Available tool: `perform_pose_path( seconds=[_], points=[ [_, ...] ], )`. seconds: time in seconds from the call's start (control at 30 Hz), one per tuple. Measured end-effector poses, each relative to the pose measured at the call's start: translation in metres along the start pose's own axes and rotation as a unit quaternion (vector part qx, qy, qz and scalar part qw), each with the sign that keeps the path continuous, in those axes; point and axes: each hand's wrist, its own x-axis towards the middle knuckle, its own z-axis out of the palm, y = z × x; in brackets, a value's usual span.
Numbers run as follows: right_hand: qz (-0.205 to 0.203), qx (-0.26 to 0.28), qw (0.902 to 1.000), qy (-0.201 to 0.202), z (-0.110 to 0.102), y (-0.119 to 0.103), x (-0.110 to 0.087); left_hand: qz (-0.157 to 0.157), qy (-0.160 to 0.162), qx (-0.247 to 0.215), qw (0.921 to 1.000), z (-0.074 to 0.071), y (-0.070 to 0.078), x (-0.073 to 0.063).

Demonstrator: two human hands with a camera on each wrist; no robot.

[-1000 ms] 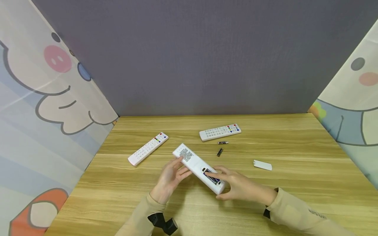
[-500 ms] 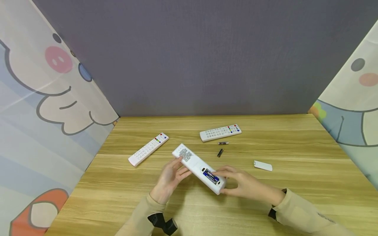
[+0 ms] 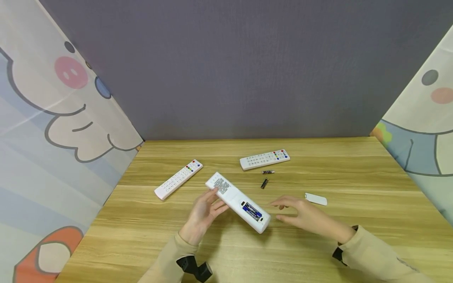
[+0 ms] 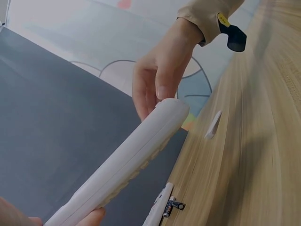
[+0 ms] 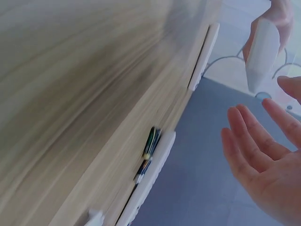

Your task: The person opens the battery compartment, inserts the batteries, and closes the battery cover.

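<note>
"Where do you have the white remote control [image 3: 238, 202]?"

"I see it raised off the desk [image 3: 141, 243], back side up, slanting across my head view from upper left to lower right; two blue batteries [image 3: 252, 211] sit exposed side by side in its back, near the lower end; a grey printed patch [image 3: 222, 185] marks the other end."

"What are the fingers doing?"

"The left hand [image 3: 201, 218] pinches the remote near the grey patch, thumb on the back, fingers underneath against the button side; the right hand [image 3: 304, 214] is just beside the battery end, apart from it, fingers loosely spread and holding nothing; I get that spread best from the right wrist."

"And around them?"

"I have a white battery cover [image 3: 316, 199] lying just beyond the right hand; two black batteries [image 3: 264, 183] lie loose farther up, near each other but apart; just past them is a second remote [image 3: 264, 159], buttons up; a third remote [image 3: 178, 179] lies buttons up too, off to the left."

"Anything farther out?"

"Beige sleeves [image 3: 170, 259] come in from the bottom, with a black wrist mount [image 3: 188, 264] on the left one; I see a dark grey panel [image 3: 226, 70] behind the desk and cartoon-printed curtains [image 3: 28, 129] on both sides."
</note>
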Motion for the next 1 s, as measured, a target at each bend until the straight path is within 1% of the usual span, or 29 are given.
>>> perform_pose_path(
  seconds=[0.17, 0.27, 0.4, 0.53, 0.7, 0.87, 1.0],
  points=[
    [0.044, -0.006, 0.999, 0.008, -0.009, 0.007, -0.004, 0.0, -0.001, -0.002, 1.0, -0.001, 0.0, -0.001],
    [0.058, -0.01, 0.9981, 0.019, -0.014, 0.011, -0.006, 0.0, -0.007, -0.005, 1.0, -0.002, 0.0, -0.002],
    [0.078, -0.004, 0.9967, 0.022, -0.019, 0.017, -0.01, 0.0, -0.01, -0.007, 0.9999, -0.002, 0.0, -0.002],
    [0.101, 0.002, 0.9947, 0.019, -0.023, 0.025, -0.014, 0.0, -0.006, -0.008, 0.9999, -0.002, 0.001, -0.002],
    [0.124, -0.006, 0.9921, 0.02, -0.028, 0.034, -0.018, -0.003, 0.002, -0.005, 1.0, -0.003, 0.001, -0.002],
    [0.154, -0.008, 0.9879, 0.019, -0.033, 0.04, -0.022, -0.002, 0.002, -0.004, 1.0, -0.003, 0.001, -0.001],
    [0.166, -0.014, 0.9857, 0.021, -0.035, 0.045, -0.024, -0.002, 0.001, -0.002, 1.0, -0.004, 0.001, -0.001]
  ],
)
